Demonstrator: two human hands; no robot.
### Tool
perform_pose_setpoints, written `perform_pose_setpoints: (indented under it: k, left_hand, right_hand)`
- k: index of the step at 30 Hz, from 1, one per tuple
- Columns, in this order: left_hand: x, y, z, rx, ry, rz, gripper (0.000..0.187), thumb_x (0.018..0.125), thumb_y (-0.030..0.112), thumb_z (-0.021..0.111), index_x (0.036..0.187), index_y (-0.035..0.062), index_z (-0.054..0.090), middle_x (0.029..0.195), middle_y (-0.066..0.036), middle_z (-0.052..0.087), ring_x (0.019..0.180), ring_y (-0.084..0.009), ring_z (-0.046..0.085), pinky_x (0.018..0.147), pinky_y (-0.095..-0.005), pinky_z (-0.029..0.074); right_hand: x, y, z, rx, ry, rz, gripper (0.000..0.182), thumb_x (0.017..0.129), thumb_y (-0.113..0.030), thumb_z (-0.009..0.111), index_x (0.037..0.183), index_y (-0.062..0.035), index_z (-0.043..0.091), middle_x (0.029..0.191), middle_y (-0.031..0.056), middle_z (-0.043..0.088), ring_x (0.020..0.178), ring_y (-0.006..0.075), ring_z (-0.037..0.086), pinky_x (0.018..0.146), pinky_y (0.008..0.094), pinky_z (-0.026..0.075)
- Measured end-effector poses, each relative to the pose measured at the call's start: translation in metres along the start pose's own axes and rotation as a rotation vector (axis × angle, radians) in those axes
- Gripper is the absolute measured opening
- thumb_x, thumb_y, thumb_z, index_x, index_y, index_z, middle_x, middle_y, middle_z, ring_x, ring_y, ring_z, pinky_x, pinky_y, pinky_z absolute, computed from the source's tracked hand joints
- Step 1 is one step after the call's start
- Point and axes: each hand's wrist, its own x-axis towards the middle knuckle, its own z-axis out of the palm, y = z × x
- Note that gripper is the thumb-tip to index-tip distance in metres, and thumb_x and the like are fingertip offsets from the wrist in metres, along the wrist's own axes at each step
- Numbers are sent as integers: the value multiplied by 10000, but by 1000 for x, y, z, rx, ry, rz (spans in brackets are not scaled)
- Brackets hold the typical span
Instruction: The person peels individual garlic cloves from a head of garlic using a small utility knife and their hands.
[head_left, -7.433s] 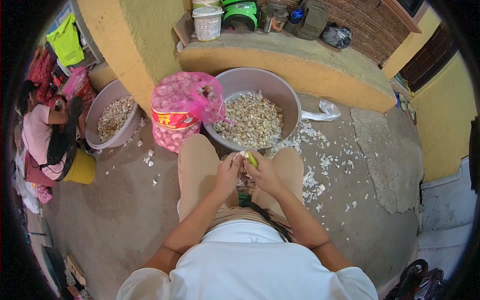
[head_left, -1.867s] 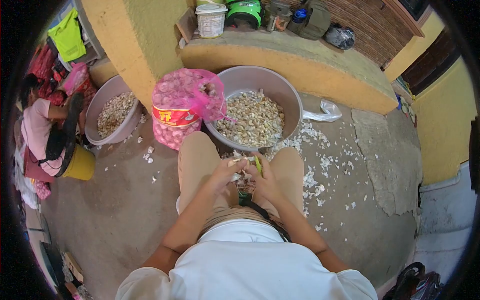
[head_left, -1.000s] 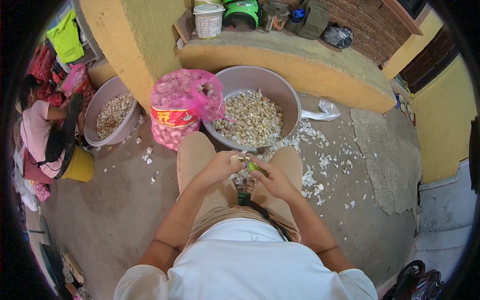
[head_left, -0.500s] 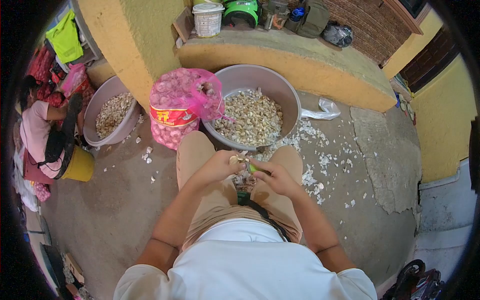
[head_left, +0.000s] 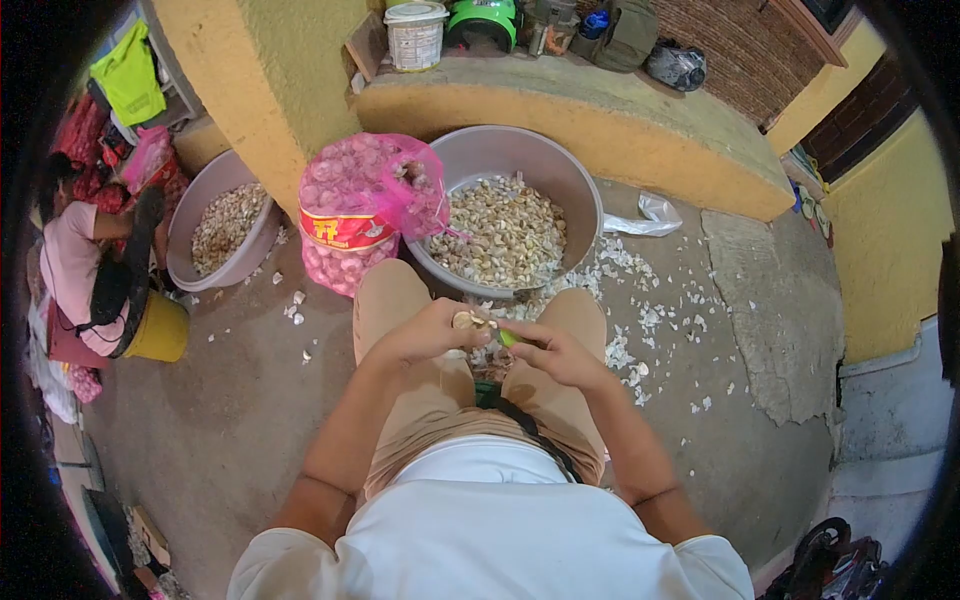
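one white shirt (head_left: pixel 495 535) is the nearest thing, and beyond it lie two spread knees in beige trousers (head_left: pixel 387 300). above the gap between the knees, both bare hands work close together. the left hand (head_left: pixel 428 333) is curled almost closed; its thumb and fingers pinch the garlic (head_left: pixel 463 320), which is pale and points toward the other hand. the right hand (head_left: pixel 562 356) is half closed, with the thumb and the first finger around a small green tool (head_left: pixel 508 338), while the other fingers are bent loosely. the tip of this tool is too small to see well, so i cannot tell if it touches the garlic. below the hands, between the legs, there is a heap of peels (head_left: pixel 488 362).

just past the knees stands a big grey basin (head_left: pixel 488 153), with many cloves (head_left: pixel 505 235) in its bottom. a pink net bag (head_left: pixel 345 175), full of bulbs, leans against its left side. to the right, white skins (head_left: pixel 620 350) are scattered on the floor (head_left: pixel 740 470), and a clear plastic sheet (head_left: pixel 650 218) lies near the basin.

farther, at the left, a person in a pink shirt (head_left: pixel 75 245) bends beside a second basin (head_left: pixel 248 262), near a yellow bucket (head_left: pixel 160 328). behind the big basin, a ledge (head_left: pixel 600 125) carries a white pail (head_left: pixel 415 45), a green helmet (head_left: pixel 482 22) and a backpack (head_left: pixel 625 40).
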Motion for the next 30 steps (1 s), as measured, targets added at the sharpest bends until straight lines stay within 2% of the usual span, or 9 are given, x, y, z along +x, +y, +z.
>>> perform_pose_setpoints:
  k: [1,4,10,11,13,17,20,26,30]
  left_hand:
    - [0,0,-3,-6,-30,-5,270,720,262,650,818,21,579,661,3,536,594,-75,482,520,-213,380]
    - [0,4,-5,-81,-107,-26,261,705,273,663,764,35,572,635,-2,530,556,-79,479,485,-219,373]
    - [9,-18,-14,-402,-329,-202,219,746,261,624,816,55,595,657,19,520,569,-45,455,450,-192,344]
    - [9,-20,-12,-478,-347,-203,218,750,271,622,805,62,588,650,19,514,556,-43,451,432,-192,334]
    - [10,-18,-7,-360,-180,-168,242,759,287,612,833,59,580,665,21,518,568,-45,453,456,-191,344]
    - [11,-21,5,-147,93,-43,284,778,292,597,909,40,571,706,22,531,608,-45,460,521,-193,372]
    - [14,-26,20,-171,252,159,319,784,268,593,967,9,556,743,11,551,655,-47,471,580,-199,392]
    - [11,-27,14,-15,279,144,339,796,256,575,1005,-9,542,785,-30,582,690,-61,493,616,-230,413]
    - [3,-11,12,298,267,167,306,795,253,559,970,3,565,771,-93,604,664,-129,536,616,-271,425]
  right_hand:
    - [0,-2,-1,21,-33,24,383,830,-89,495,1206,-63,425,1131,48,505,990,110,450,857,256,356]
    - [0,-6,-3,21,-50,-31,383,820,-100,515,1196,-77,449,836,-35,516,684,43,420,608,188,359]
    - [-1,3,-6,135,-85,-12,384,821,-114,519,1197,-86,451,752,-62,478,601,22,356,527,167,310]
    - [-1,2,-6,130,-69,28,383,820,-102,515,1196,-76,447,859,-27,498,721,47,390,630,190,327]
    - [-1,-1,-7,115,-38,104,382,819,-76,508,1195,-57,440,1074,43,539,961,98,458,834,237,361]
    - [0,6,6,81,196,-20,386,817,-79,511,1193,-35,432,1138,79,507,1027,126,448,875,253,345]
    - [5,10,12,38,267,-100,401,815,-77,514,1200,-23,416,1173,94,482,1062,140,434,898,260,329]
    - [4,0,18,32,250,-64,423,818,-81,510,1218,-19,388,1199,93,458,1075,138,419,908,258,317]
    - [3,3,14,42,198,-100,432,825,-92,504,1230,-21,371,1223,91,434,1090,134,403,911,259,313]
